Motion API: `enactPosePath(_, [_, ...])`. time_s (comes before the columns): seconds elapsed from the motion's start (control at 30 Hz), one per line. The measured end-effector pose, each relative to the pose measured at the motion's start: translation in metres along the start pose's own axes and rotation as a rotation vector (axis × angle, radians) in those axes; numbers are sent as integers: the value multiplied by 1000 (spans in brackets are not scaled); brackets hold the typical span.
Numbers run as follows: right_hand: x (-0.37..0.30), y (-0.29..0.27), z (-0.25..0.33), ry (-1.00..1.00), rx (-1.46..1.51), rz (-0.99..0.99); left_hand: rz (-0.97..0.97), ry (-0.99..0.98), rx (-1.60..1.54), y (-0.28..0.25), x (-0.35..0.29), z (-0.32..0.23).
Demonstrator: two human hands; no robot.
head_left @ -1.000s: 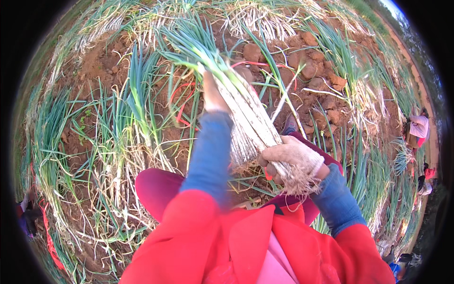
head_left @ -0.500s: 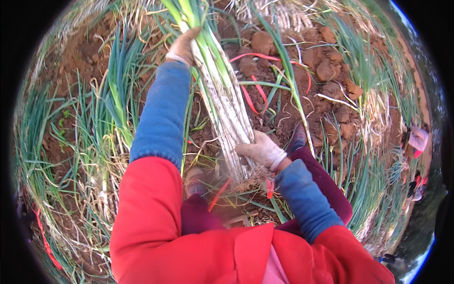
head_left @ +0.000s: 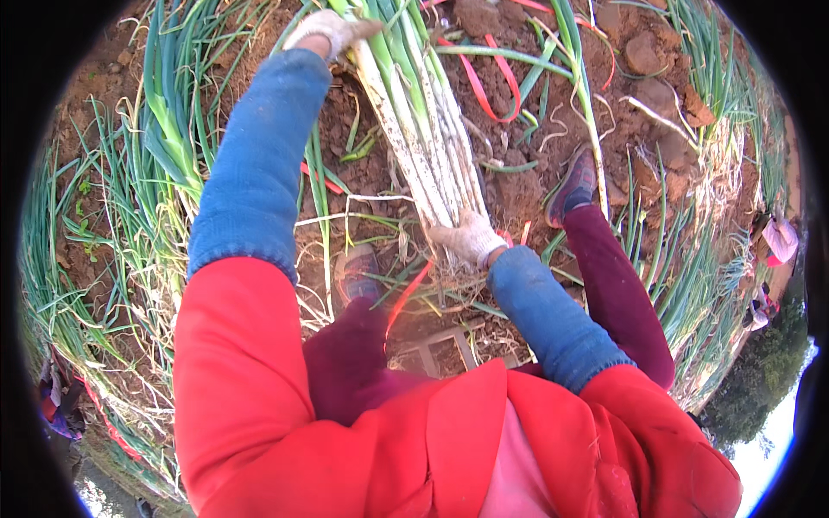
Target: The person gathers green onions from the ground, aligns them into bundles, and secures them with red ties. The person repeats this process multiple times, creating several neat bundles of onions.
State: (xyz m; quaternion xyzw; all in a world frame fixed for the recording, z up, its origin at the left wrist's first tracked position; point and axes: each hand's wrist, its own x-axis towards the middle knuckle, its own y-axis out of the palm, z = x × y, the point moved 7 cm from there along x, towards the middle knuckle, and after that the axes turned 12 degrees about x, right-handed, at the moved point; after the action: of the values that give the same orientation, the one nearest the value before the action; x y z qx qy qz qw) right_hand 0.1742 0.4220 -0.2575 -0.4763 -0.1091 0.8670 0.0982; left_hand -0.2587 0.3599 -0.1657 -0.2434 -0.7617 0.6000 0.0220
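Nearest, below the onions (head_left: 427,138), lay a slatted frame (head_left: 466,347); the right hand (head_left: 471,239) clasped their root end, which had swung from over the right leg (head_left: 617,276) to between the shoes (head_left: 576,186), seemingly leaving the stalks better gathered; the left hand (head_left: 331,33) gripped where they turned green, fingers partly hidden. Shoes edged their root end on either side; soil (head_left: 528,186) to their right gave more room than the leafy rows (head_left: 95,268) to their left.

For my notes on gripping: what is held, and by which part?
A bundle of green onions: the left hand holds its green upper part, the right hand its white stems near the root end.
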Motion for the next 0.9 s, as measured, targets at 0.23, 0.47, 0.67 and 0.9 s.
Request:
enactPosePath(0.23, [8, 6, -14, -5, -36, 5, -457, 452, 139, -69, -76, -58])
enactPosePath(0.47, [-15, 12, 23, 73, -608, 67, -191, 1075, 432, 60, -139, -103])
enactPosePath(0.67, [-12, 15, 25, 80, -721, 136, -7, 602, 197, -15, -163, -4])
enactPosePath(0.9, [-28, -5, 19, -5, -443, 17, 742, -54, 142, 121, -387, 158])
